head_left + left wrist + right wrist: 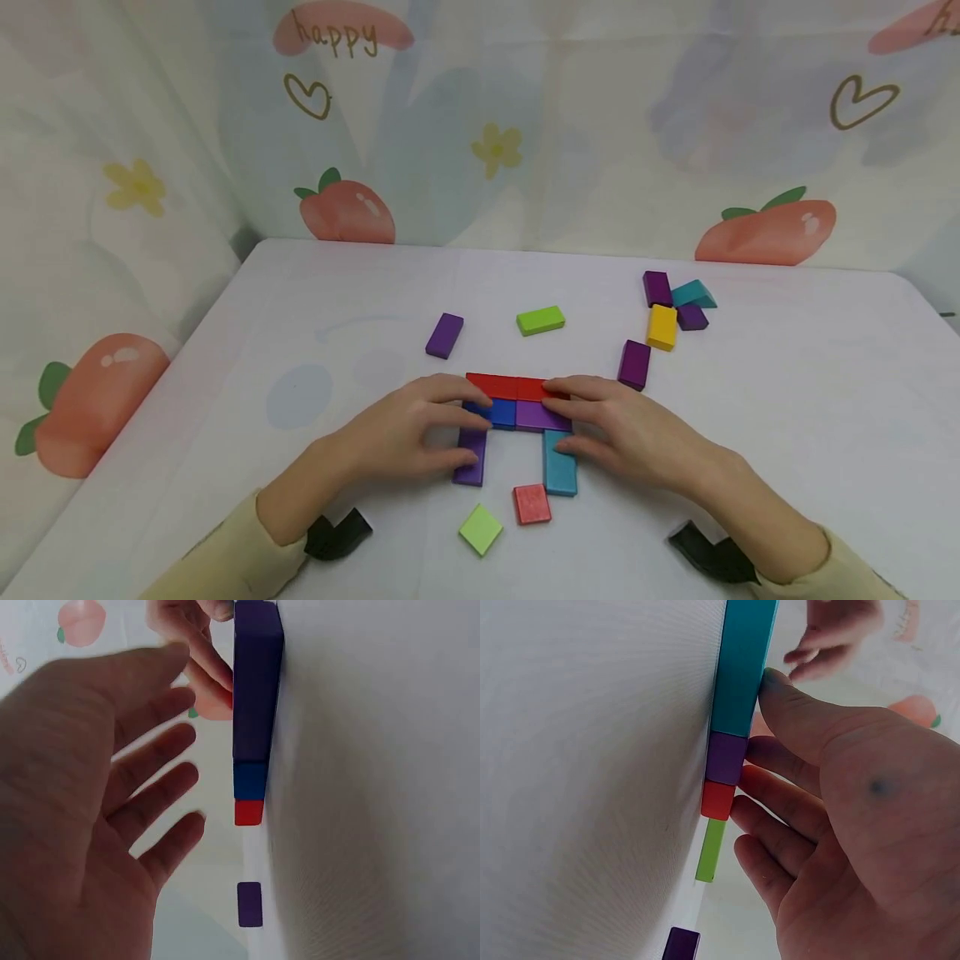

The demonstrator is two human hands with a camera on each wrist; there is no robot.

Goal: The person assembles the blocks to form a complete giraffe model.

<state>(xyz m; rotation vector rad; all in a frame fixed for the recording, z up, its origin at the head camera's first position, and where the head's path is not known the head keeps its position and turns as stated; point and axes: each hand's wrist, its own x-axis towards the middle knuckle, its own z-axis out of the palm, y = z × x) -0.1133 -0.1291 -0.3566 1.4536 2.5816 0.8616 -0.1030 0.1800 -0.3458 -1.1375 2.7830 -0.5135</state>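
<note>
Two red blocks lie end to end on the white table. Against their near side sit a blue block and a purple block. Below these, a second purple block and a teal block point toward me like two legs. My left hand hovers over the left side, fingers spread; the left wrist view shows a gap between fingertips and blocks. My right hand rests its loose fingertips on the right side, the thumb at the teal block. A pinkish-red square block lies near the teal one.
A light green square block lies nearest me. Beyond the arrangement are a purple block and a green block. At back right, a yellow block, a teal wedge and several dark purple blocks cluster.
</note>
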